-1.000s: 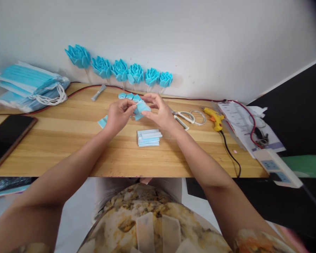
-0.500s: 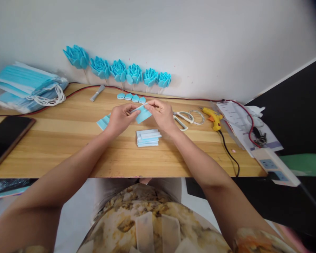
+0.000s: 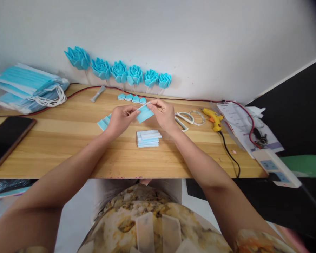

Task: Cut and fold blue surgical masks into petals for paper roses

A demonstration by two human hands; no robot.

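Observation:
Between my two hands is a light-blue piece of mask fabric point(image 3: 145, 114), held up above the table. My left hand point(image 3: 122, 119) pinches its left edge, and my right hand point(image 3: 162, 114) pinches the upper right corner. A stack of cut mask pieces point(image 3: 147, 138) lies just below, nearer to me. More blue pieces point(image 3: 104, 122) lie partly hidden behind my left hand. Beyond my fingers, several small folded blue petals point(image 3: 132, 98) sit in a row. White-handled scissors point(image 3: 183, 118) lie to the right, partly covered by my right hand.
Several blue fabric flowers point(image 3: 119, 72) on sticks lean along the wall. A pile of masks point(image 3: 28, 88) and a phone point(image 3: 9, 142) lie left, a bundle of grey ties point(image 3: 97, 94) at the back. A yellow glue gun point(image 3: 212, 117), papers point(image 3: 239, 119) and a power strip point(image 3: 276, 167) are right.
The blue piece has been turned a little, so more of its flat face shows between my hands. Both hands keep their pinch in nearly the same place.

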